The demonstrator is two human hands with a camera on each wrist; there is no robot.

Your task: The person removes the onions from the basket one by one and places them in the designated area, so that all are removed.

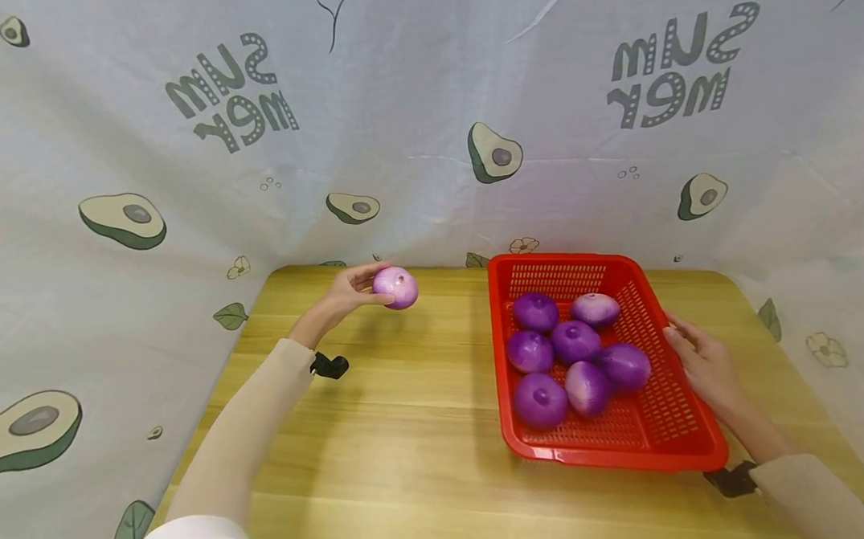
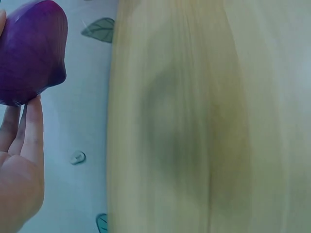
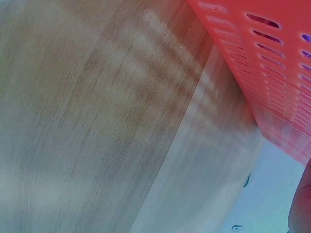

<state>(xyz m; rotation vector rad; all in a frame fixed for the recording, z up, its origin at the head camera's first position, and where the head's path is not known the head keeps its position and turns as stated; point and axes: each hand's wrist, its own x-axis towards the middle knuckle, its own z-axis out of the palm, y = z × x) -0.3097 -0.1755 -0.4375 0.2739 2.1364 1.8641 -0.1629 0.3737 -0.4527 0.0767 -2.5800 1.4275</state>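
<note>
My left hand (image 1: pixel 351 291) pinches a purple onion (image 1: pixel 397 287) between thumb and fingers, above the table's far left part. In the left wrist view this onion (image 2: pixel 36 53) shows its pointed end, and the fingers (image 2: pixel 33 127) support it from below. A red plastic basket (image 1: pixel 497 345) with slotted walls holds several more purple onions (image 1: pixel 576 342), some with paler patches. My right hand (image 1: pixel 706 363) grips the basket's right rim, its thumb over the edge. In the right wrist view the slotted red wall (image 3: pixel 272 63) of the basket is close up, with one fingertip at the edge.
The wood-grain table (image 1: pixel 395 461) runs under both arms. Behind and beside it hangs a pale cloth (image 1: pixel 409 124) printed with avocados and lettering. Small black wrist cameras sit on the left wrist (image 1: pixel 329 367) and the right wrist (image 1: pixel 732 480).
</note>
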